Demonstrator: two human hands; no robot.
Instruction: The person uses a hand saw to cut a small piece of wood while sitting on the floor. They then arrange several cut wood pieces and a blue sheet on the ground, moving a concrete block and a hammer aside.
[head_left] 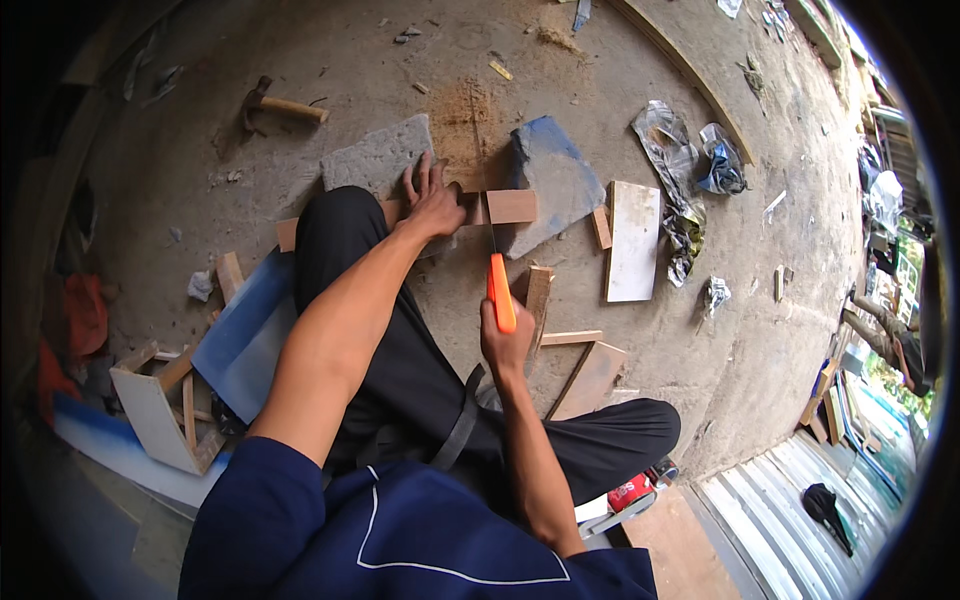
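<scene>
A narrow reddish-brown wooden plank (512, 206) lies across two concrete blocks, a grey one (378, 158) on the left and a blue-stained one (565, 185) on the right. My left hand (435, 208) presses down on the plank, its fingers spread toward the left block. Wrapped round the orange handle of a handsaw (502, 290) is my right hand (505, 338). The thin saw blade crosses the plank between the two blocks and points away from me; how deep it sits in the wood I cannot tell. My left knee covers part of the plank.
Sawdust (470, 125) covers the floor beyond the blade. A hammer (285, 107) lies far left. To the right are a white board (633, 240), crumpled plastic (665, 140) and wood offcuts (588, 380). A wooden frame (165, 415) stands at the left, and a red can (632, 492) sits near my right leg.
</scene>
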